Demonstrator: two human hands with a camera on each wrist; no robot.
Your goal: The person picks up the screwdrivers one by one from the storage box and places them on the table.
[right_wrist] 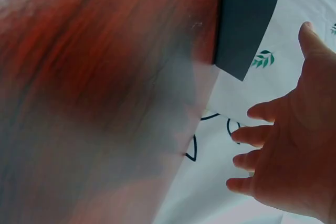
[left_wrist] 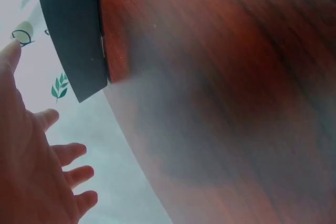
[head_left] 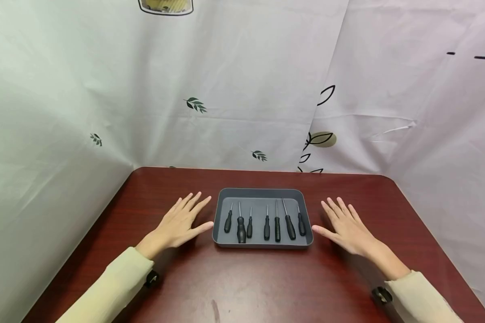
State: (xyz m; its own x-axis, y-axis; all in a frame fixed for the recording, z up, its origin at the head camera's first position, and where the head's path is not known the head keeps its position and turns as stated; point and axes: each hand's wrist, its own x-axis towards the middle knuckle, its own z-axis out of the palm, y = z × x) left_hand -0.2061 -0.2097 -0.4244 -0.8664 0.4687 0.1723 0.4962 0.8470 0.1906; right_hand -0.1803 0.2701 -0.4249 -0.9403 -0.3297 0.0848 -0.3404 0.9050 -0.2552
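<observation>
A shallow grey tray sits on the table, holding several black-handled screwdrivers laid side by side with their shafts toward the back. The thickest screwdriver lies left of the middle, and another screwdriver slants near the right. My left hand is spread beside the tray's left edge, thumb close to the rim. On the other side my right hand is spread too, its thumb near the right edge. Neither hand holds anything. Both wrist views show the tray's dark outer wall beyond the palm.
The tray stands on a glossy reddish-brown wooden table with rounded back corners. A white curtain with leaf prints surrounds it at the back and sides. A small smear marks the table's near part.
</observation>
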